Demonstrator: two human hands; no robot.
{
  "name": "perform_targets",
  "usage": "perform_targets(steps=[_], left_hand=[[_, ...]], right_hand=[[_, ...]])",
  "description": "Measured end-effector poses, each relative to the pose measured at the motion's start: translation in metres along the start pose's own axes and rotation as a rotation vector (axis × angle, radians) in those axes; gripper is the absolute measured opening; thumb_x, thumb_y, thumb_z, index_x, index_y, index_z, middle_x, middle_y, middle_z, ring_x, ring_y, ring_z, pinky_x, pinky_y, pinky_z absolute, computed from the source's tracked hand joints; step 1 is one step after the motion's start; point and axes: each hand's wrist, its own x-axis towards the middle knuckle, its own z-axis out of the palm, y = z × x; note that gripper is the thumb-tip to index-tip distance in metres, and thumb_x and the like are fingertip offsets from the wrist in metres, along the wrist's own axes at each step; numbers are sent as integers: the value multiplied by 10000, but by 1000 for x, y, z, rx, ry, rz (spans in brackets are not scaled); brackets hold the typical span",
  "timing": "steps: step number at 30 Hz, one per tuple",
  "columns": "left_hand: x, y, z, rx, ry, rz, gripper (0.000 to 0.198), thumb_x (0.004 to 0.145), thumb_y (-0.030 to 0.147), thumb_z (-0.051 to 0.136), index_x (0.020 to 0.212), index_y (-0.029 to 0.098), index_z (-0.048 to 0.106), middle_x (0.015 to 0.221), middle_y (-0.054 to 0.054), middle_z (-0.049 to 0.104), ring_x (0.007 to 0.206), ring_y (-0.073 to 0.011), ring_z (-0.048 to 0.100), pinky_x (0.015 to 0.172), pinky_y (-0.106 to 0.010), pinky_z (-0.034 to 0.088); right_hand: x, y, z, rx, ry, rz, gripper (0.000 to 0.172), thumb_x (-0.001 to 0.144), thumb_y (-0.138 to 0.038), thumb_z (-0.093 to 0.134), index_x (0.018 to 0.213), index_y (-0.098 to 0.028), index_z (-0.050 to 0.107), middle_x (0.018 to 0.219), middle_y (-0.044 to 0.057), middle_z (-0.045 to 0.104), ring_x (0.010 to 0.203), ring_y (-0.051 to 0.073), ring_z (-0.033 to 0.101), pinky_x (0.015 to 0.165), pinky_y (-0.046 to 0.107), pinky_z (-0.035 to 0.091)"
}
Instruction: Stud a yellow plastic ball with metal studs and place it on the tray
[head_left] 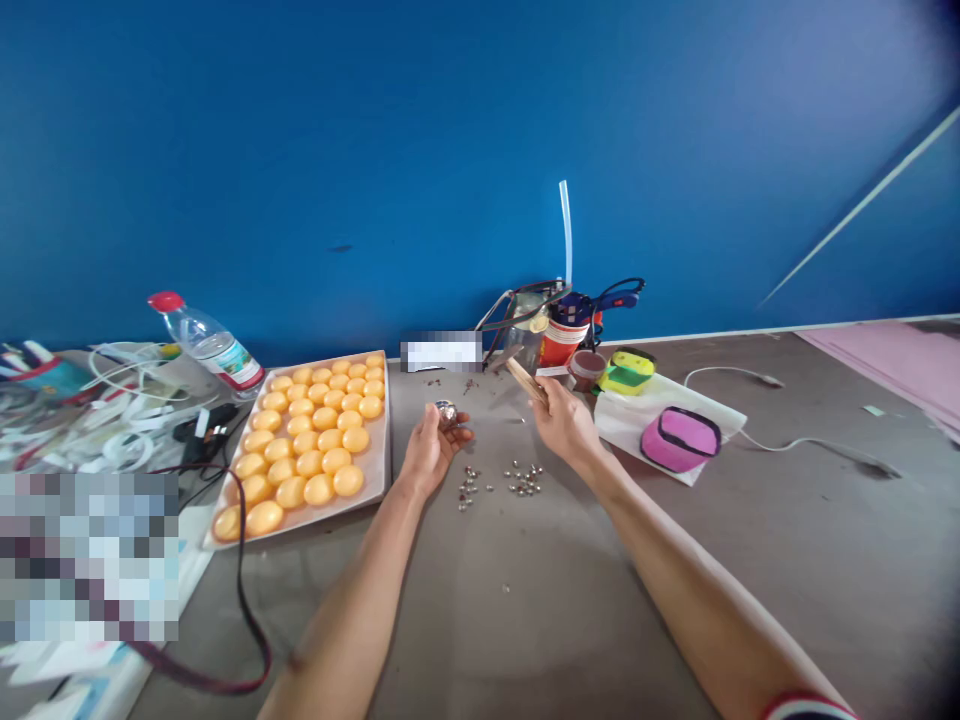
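Note:
My left hand [429,448] is closed around a small shiny silver round piece [446,411], held between thumb and fingers. My right hand [566,418] grips a flat wooden-handled tool [527,381], its tip pointing up and to the left. That tip lies apart from the silver piece. Below the hands, two loose groups of tiny shiny beads lie on the grey table: one group [468,482] by my left hand, with some reddish bits, and another group [525,480] to its right.
A tray of yellow-orange balls [385,430] stands at left, near a tilted water bottle [225,350] and tangled cables. Behind my right hand are a red cup [562,345] and a brown jar [587,370]. A pink pouch [679,440] and a yellow-green pouch [628,370] lie at right.

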Motion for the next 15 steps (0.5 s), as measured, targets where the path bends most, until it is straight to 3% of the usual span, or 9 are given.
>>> perform_targets(steps=[1,4,8,12,15], left_hand=[[0,1,0,-29,0,-10,393,798,526,525,823,136,554,768,-66,649,585,-139,609,723,-359,503],[0,3,0,-114,-2,-25,379,851,491,456,781,134,565,695,-57,631,571,-140,596,740,-379,500],[-1,7,3,-154,47,-55,417,885,462,394,713,127,574,603,-50,591,526,-133,554,685,-351,506],[1,5,3,-163,71,-73,453,894,472,352,664,133,547,588,-45,569,496,-120,515,676,-350,507],[3,3,1,-158,43,-70,438,880,506,358,721,142,544,624,-41,577,502,-117,508,716,-382,504]], right_hand=[[-1,-7,-3,92,-11,-45,328,820,-246,470,1131,-147,500,987,113,639,792,194,585,692,274,425],[-8,-29,-8,335,-247,-199,267,901,-288,347,1035,-158,538,747,32,618,582,120,522,577,220,396],[-20,-47,-1,316,-393,-264,235,881,-249,397,1039,-170,552,785,43,625,640,130,538,599,222,374],[-23,-52,-3,372,-443,-227,178,870,-259,411,907,-182,567,703,11,592,591,113,502,575,213,361],[-22,-54,-10,542,-476,-127,285,917,-315,299,806,-174,521,611,-22,515,505,85,447,518,195,350]])
